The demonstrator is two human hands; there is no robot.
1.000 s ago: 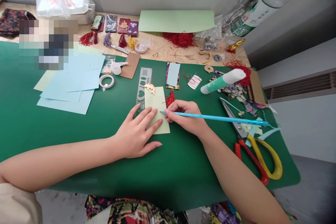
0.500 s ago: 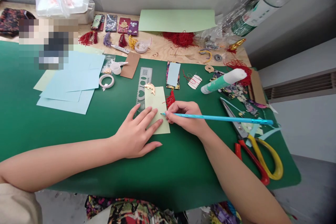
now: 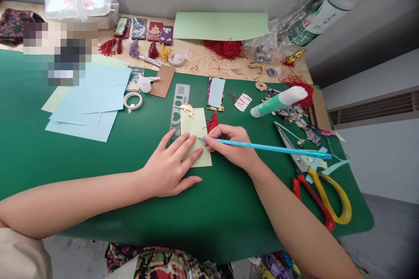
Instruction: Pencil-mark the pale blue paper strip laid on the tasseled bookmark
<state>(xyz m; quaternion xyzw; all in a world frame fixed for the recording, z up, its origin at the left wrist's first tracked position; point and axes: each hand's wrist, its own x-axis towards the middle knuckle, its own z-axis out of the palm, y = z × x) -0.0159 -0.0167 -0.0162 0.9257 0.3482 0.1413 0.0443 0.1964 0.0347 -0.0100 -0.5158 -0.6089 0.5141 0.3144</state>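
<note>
My left hand [image 3: 175, 163] lies flat with fingers spread, pressing on a pale green paper strip [image 3: 202, 157]. Between thumb and fingers, my right hand [image 3: 231, 146] grips a blue pencil [image 3: 271, 146], whose tip meets the strip near my left fingertips. A gold dolphin charm [image 3: 187, 110] rests on the strip's top end. Partly under the strip is a clear stencil ruler [image 3: 176, 100]. Just beyond my right hand sits a floral bookmark-like piece with light blue paper [image 3: 216, 92] on it and a red tassel [image 3: 212, 122].
Large scissors [image 3: 314, 174] with red and yellow handles lie at right, by paper scraps. A glue stick [image 3: 278, 101] stands tilted beyond them. Light blue sheets [image 3: 88, 104] and a tape roll [image 3: 132, 102] are at left. Several tasselled pieces [image 3: 154, 32] line the back.
The pencil tip has shifted slightly left along the paper, and the pencil's far end has moved left and down a little. My left hand stays in place.
</note>
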